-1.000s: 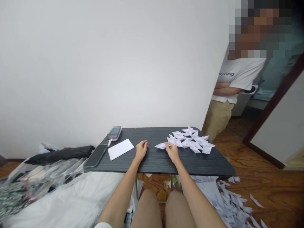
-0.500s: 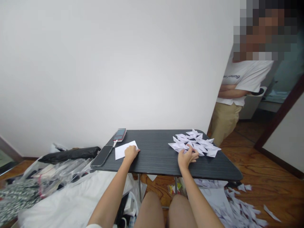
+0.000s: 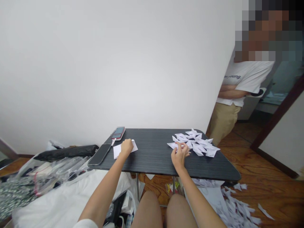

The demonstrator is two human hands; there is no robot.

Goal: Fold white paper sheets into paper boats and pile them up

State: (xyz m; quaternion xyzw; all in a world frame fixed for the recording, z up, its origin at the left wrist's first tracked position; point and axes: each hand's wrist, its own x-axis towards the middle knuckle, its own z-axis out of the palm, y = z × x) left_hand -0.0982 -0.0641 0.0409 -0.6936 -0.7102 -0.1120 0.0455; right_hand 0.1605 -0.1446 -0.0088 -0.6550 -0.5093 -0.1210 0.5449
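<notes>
A small stack of white paper [image 3: 117, 152] lies on the left part of the dark table. My left hand [image 3: 126, 147] rests on it, closed, with curled fingers at the paper's far edge; its fingertips are hidden. On the right, several folded white paper boats [image 3: 199, 148] sit in a close cluster. My right hand [image 3: 180, 155] is at the near left side of this cluster, fingers bent and apart, over the leftmost boat, which it partly covers. I cannot tell whether the fingertips touch that boat.
A black phone [image 3: 100, 154] lies at the left edge of the table [image 3: 152, 158], with another device [image 3: 118, 133] and a white cable behind it. Paper scraps [image 3: 234, 202] cover the floor at right. Bags [image 3: 68, 158] lie at left. A person [image 3: 239, 85] stands beyond the right corner.
My right hand has moved left along the front of the boats, uncovering some of them. My left hand has shifted slightly left and up over the paper. The view has tilted a little.
</notes>
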